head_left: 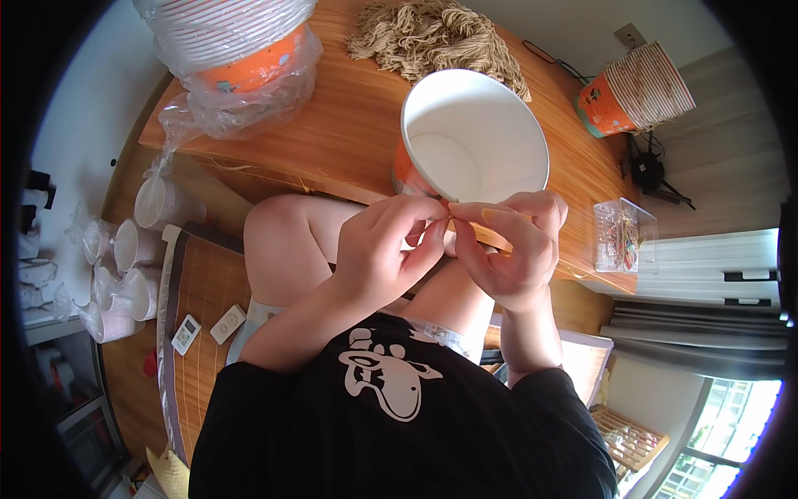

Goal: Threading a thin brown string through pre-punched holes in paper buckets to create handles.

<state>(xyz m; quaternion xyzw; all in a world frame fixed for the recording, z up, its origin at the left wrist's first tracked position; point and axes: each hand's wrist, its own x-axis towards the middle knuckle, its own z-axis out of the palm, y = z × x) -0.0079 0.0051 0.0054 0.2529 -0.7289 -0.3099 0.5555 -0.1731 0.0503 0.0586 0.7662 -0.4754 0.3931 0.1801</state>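
My left hand (395,241) and my right hand (514,241) meet fingertip to fingertip above my lap, just in front of the desk edge. Both are closed in a pinch on something too small to make out. Right behind the fingertips a large paper bucket (465,125), white inside and orange outside, leans at the desk's front edge with its mouth tilted toward me. Whether the fingers touch its rim, I cannot tell. Beyond the bucket lies a heap of tan cord (440,41) in loose loops.
Plastic-wrapped stacked buckets (249,71) stand at the desk's far left. Another bucket stack (636,87) is at the far right, with a clear plastic box (619,237) of small items nearer. Several bagged white cups (133,245) lie at left. Two small white devices (187,334) rest beside my thigh.
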